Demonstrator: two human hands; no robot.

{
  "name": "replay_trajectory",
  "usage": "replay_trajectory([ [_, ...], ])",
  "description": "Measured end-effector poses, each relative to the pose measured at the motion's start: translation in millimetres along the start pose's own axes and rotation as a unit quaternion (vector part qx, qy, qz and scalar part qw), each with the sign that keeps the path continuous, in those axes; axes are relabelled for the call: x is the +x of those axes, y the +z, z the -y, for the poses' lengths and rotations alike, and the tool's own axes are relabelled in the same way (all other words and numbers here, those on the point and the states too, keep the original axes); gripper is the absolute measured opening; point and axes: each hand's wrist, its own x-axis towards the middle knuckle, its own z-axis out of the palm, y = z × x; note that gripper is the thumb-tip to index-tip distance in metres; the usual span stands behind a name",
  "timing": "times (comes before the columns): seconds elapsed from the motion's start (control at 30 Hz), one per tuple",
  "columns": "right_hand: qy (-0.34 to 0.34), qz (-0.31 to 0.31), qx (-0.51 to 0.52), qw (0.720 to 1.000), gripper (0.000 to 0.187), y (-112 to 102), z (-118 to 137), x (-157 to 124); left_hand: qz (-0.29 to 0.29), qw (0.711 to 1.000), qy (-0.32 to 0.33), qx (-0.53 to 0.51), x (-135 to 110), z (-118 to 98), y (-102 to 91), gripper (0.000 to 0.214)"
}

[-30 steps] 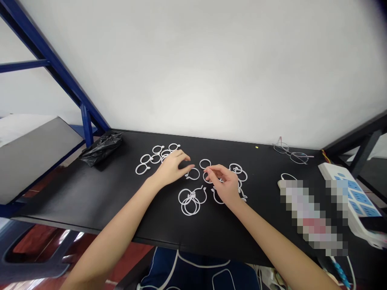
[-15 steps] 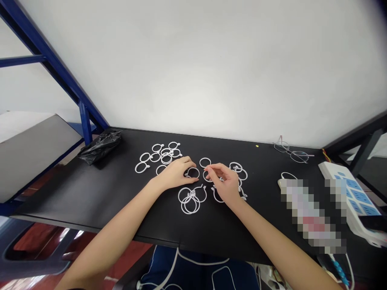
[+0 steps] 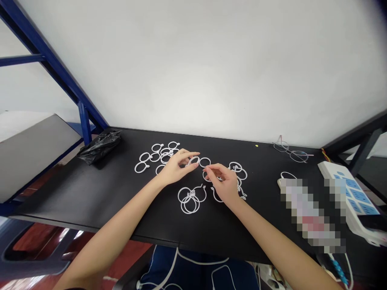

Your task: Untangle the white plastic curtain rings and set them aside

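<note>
White rings with small clip ends lie in groups on the black table. My left hand (image 3: 178, 166) is curved around a white ring (image 3: 194, 160), which sits between its thumb and fingers. My right hand (image 3: 223, 181) is closed in a pinch, its fingertips beside another white ring (image 3: 204, 162); anything between them is too small to make out. Below the hands is a cluster of overlapping rings (image 3: 190, 204). More rings (image 3: 140, 167) spread left of my left hand, and a further pile (image 3: 242, 174) lies partly hidden behind my right hand.
A crumpled black plastic bag (image 3: 99, 148) rests at the table's left end. Eyeglasses (image 3: 298, 156) lie near the wall at the right. In front of them are a blurred-out object (image 3: 311, 217) and a white power strip (image 3: 350, 201) with blue sockets. A blue metal frame (image 3: 54, 56) rises at the left.
My left hand has moved slightly up the table, away from me, and the ring between its fingers has shifted with it. My right hand has hardly moved.
</note>
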Motion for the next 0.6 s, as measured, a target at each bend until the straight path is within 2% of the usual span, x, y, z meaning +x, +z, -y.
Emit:
replay_trajectory([
  [0.13,-0.003,0.021,0.003,1.0,0.01,0,0,-1,0.021,0.99,-0.073,-0.122,1,-4,5.8,0.032],
  [0.33,-0.015,0.065,0.008,0.998,0.011,0,-3,-2,0.025,0.95,-0.168,-0.263,-1,-4,14.8,0.033],
  [0.6,0.008,0.058,0.035,0.998,0.015,1,-3,-3,0.044,0.909,-0.168,-0.378,-3,-2,19.7,0.03],
])
